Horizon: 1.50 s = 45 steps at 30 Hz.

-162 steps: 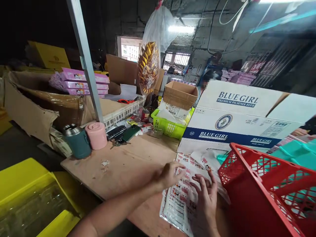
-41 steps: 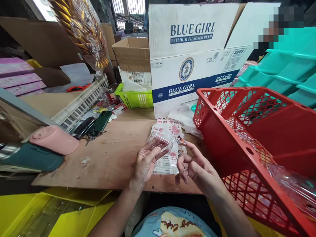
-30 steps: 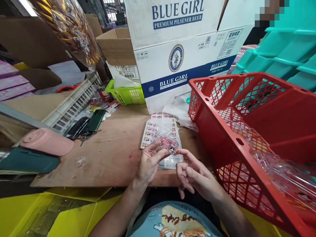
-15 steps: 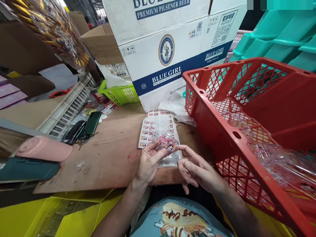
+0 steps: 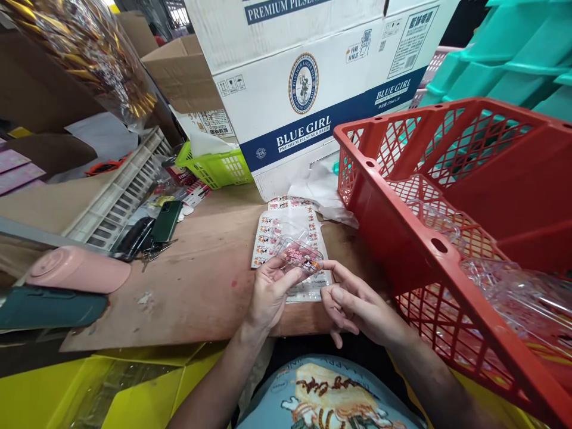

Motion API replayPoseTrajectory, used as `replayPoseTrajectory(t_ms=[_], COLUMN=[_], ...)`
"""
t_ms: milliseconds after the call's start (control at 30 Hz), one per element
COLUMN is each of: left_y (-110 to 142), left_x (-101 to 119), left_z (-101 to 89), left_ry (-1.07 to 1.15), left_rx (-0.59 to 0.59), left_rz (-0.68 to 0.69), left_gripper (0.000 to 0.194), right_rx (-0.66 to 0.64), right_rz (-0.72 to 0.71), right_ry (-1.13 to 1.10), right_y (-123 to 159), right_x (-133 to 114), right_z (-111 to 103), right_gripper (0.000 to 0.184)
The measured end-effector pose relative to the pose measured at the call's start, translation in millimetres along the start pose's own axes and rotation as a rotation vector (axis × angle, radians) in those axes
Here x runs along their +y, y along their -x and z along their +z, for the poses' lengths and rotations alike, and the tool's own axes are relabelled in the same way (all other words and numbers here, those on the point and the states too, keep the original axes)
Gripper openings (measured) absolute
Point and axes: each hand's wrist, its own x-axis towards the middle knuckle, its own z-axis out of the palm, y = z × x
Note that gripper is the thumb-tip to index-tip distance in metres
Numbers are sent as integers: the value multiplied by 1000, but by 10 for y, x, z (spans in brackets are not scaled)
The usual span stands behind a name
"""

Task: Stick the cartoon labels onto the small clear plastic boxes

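Note:
My left hand pinches a small clear plastic case with pink lettering, thumb in front and fingers behind. At the case's lower right corner is a cartoon sticker in orange, black and white. The index finger of my right hand stretches out and touches that corner, while its other fingers curl loosely with nothing visible in them. Beneath the case lie sheets of cartoon stickers on the wooden table. Some clear plastic covers part of the sheets.
At right stands a red crate holding clear plastic pieces. A white beer carton rises behind the sheets. Leftward are a green basket, a phone, keys and a pink cup.
The case has turned slightly, so its pink lettering shows more clearly. My right index finger stays against its corner. The camera view has shifted a little.

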Motion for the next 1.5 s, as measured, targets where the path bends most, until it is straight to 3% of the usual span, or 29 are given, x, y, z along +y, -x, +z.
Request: replayPoseTrajectory(t_ms=[567, 833, 1000, 1200, 1333, 1500], left_y=[33, 55, -1, 4, -27, 54], left_x=[47, 10, -45, -177, -188, -122], left_z=[-24, -125, -93, -103, -118, -103], left_ry=[-3, 88, 42, -160, -266, -365], left_rx=[4, 49, 145, 195, 172, 199], left_rz=[44, 67, 137, 243, 422, 615], left_gripper=[28, 19, 21, 31, 26, 31], right_rx=[63, 111, 159, 352, 364, 465], right_rz=[26, 52, 64, -102, -265, -466], right_ry=[33, 90, 187, 604, 911, 1513], right_y=[-63, -93, -112, -190, -278, -268], right_x=[2, 2, 29, 162, 242, 284], right_z=[143, 219, 256, 257, 186, 136], right_gripper=[54, 66, 69, 59, 56, 62])
